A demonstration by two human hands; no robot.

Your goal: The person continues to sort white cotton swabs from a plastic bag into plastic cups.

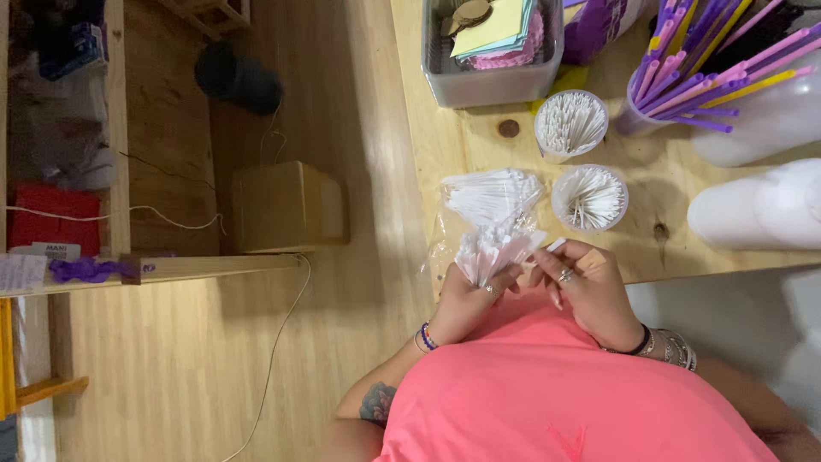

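Wooden table (650, 192): left hand (466, 299) clutches fanned white sticks (496, 250), right hand (590, 287) pinching one.

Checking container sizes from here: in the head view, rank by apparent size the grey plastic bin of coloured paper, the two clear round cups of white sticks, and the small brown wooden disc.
1. Grey plastic bin.
2. The two clear round cups look alike; no ranking.
3. Small brown wooden disc.

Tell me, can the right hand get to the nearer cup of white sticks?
Probably yes. The right hand sits at the table edge, and the nearer cup of white sticks stands just beyond it, with only bare table between them.
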